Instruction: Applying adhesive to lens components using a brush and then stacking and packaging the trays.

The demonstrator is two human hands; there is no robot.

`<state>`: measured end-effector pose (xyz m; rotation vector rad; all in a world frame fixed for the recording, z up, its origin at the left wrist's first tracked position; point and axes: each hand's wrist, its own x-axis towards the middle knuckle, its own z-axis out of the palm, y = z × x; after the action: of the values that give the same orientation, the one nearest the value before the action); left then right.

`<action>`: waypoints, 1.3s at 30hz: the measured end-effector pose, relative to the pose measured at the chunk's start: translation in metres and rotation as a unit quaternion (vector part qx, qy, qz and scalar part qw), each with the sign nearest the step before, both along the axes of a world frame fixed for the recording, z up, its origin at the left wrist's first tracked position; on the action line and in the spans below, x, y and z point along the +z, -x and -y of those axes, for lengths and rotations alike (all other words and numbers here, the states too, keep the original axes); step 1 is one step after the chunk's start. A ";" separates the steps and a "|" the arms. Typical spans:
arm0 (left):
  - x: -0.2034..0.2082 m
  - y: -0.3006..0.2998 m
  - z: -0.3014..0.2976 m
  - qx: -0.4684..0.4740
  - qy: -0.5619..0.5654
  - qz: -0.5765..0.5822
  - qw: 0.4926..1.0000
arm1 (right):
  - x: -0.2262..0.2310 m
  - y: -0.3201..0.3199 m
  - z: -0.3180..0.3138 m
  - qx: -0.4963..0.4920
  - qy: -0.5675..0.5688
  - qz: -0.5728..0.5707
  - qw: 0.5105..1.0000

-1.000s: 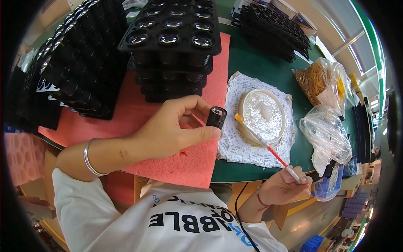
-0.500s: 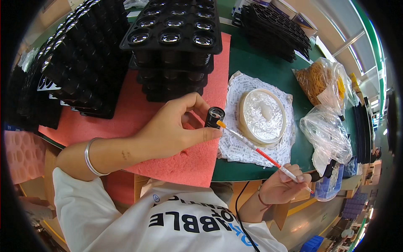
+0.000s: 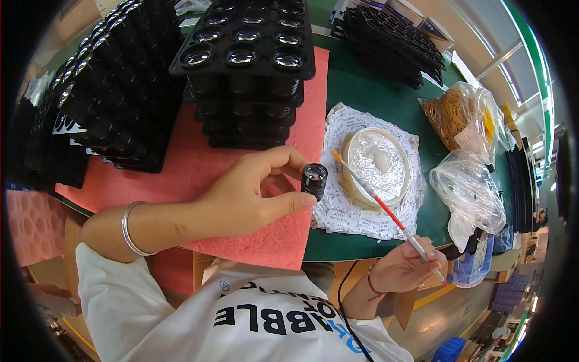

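Observation:
Between thumb and fingers, my left hand (image 3: 256, 187) grips a short black cylinder with a glassy end (image 3: 314, 179), tilted so that end faces up. My right hand (image 3: 407, 265) is closed round a thin paintbrush (image 3: 389, 211) with a red and white handle. The brush's orange bristles point up and left, apart from the cylinder, over the left rim of a round tub. That pale tub (image 3: 350, 192) holds a glossy whitish substance and stands on a printed paper sheet (image 3: 335, 211).
A pink foam sheet (image 3: 271, 241) lies under my left hand on the green table (image 3: 362, 90). Stacked black trays of lens-topped cylinders (image 3: 241, 66) stand behind and left. Black trays (image 3: 392, 45) sit at the back right. To the right are a bag of rubber bands (image 3: 449, 117) and crumpled clear plastic (image 3: 470, 187).
The brush tip has left the cylinder's rim and moved right and up toward the tub. My left hand with the cylinder has shifted slightly toward me and turned a little.

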<state>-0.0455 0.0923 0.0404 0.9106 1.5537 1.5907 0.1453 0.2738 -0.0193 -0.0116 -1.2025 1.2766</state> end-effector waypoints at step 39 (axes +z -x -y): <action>0.057 0.041 0.136 0.641 0.079 -0.509 0.568 | 0.004 0.006 0.007 -0.140 0.007 0.018 0.990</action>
<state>-0.0861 -0.0436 0.0973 0.4672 3.7437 1.6544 0.1390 0.2671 -0.0153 -0.2079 -1.1771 1.0410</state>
